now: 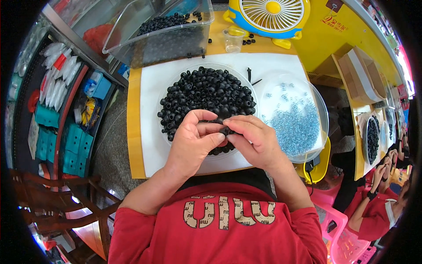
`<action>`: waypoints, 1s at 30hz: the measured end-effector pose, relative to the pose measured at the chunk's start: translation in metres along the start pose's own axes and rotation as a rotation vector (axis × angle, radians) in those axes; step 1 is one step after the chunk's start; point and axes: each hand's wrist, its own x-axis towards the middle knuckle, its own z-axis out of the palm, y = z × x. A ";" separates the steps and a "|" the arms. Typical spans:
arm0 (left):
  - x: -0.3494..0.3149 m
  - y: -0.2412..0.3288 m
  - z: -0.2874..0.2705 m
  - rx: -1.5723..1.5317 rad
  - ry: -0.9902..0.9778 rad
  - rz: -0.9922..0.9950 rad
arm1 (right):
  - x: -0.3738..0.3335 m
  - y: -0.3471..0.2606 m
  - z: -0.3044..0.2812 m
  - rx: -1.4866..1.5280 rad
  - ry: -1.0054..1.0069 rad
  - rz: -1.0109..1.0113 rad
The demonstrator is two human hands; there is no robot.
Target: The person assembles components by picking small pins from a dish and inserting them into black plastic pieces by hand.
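My left hand (190,140) is closed in a pinch, thumb against forefinger, over the near side of a round clear tray (161,94). Facing it, my right hand (256,140) pinches too, and the fingertips of both meet around a small black plastic piece (226,131). The fingers cover much of that piece. Beneath them the tray holds a heap of small rounded black plastic pieces with holes (206,90), like cord-lock parts. Close by on the right, a second round clear tray (324,112) contains many tiny bluish, shiny pieces (293,127), too small to make out.
A clear bin (176,37) of black pieces stands at the back left. Behind the trays are a small clear cup (233,42) and a yellow-blue fan (272,17). A yellow bin (324,160) hangs low at right. Another person (378,198) sits at a table further right.
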 end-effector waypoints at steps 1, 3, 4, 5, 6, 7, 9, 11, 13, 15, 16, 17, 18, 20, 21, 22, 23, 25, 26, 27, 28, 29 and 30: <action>0.000 0.000 0.000 0.045 -0.016 0.002 | -0.003 0.004 -0.001 0.092 -0.021 0.045; 0.000 0.002 0.001 0.094 -0.015 -0.008 | -0.005 0.007 -0.003 0.183 -0.041 0.094; 0.000 0.003 0.002 0.143 -0.013 -0.017 | -0.004 0.006 -0.004 0.149 -0.055 0.111; 0.000 0.004 0.003 0.144 -0.012 -0.018 | -0.003 0.005 -0.005 0.118 -0.070 0.128; 0.000 0.004 0.003 0.186 -0.027 -0.034 | -0.003 0.005 -0.007 0.120 -0.069 0.130; 0.000 0.005 0.003 0.229 -0.042 -0.051 | -0.002 0.007 -0.009 0.107 -0.105 0.111; 0.001 0.006 0.005 0.243 -0.053 -0.071 | 0.001 0.009 -0.015 0.096 -0.140 0.098; 0.001 0.006 0.006 0.257 -0.065 -0.089 | 0.006 0.012 -0.022 0.067 -0.301 0.039; 0.002 0.007 0.008 0.246 -0.056 -0.115 | 0.009 0.013 -0.024 0.060 -0.308 0.021; 0.004 0.005 0.008 0.204 -0.044 -0.106 | 0.010 0.013 -0.022 0.053 -0.313 -0.002; 0.006 0.003 0.008 0.160 -0.033 -0.097 | 0.007 0.012 -0.019 -0.011 -0.268 0.016; 0.007 0.002 0.008 0.163 -0.031 -0.092 | 0.006 0.011 -0.017 -0.074 -0.223 0.031; 0.008 0.000 0.008 0.134 -0.026 -0.078 | 0.006 0.010 -0.016 -0.073 -0.221 0.026; 0.010 -0.002 0.009 0.107 -0.021 -0.062 | 0.004 0.008 -0.015 -0.092 -0.143 0.000; 0.011 -0.003 0.010 0.099 -0.006 -0.055 | 0.004 0.008 -0.015 -0.092 -0.141 -0.001; 0.012 -0.003 0.011 0.091 0.010 -0.048 | 0.004 0.008 -0.015 -0.107 -0.130 -0.010; 0.012 -0.003 0.012 0.093 0.009 -0.049 | 0.003 0.008 -0.015 -0.122 -0.120 -0.018; 0.013 -0.003 0.014 0.059 0.001 -0.070 | 0.000 0.011 -0.012 -0.179 -0.072 -0.062; 0.013 -0.003 0.015 0.060 0.002 -0.069 | 0.000 0.013 -0.010 -0.235 -0.028 -0.110; 0.014 -0.004 0.016 0.056 0.015 -0.059 | -0.001 0.014 -0.010 -0.234 -0.026 -0.111; 0.014 -0.005 0.017 0.051 0.029 -0.049 | -0.001 0.014 -0.010 -0.275 -0.024 -0.138; 0.015 -0.006 0.017 0.052 0.027 -0.046 | -0.001 0.015 -0.009 -0.318 -0.021 -0.165; 0.016 -0.007 0.017 0.059 0.035 -0.049 | -0.001 0.016 -0.008 -0.320 -0.019 -0.168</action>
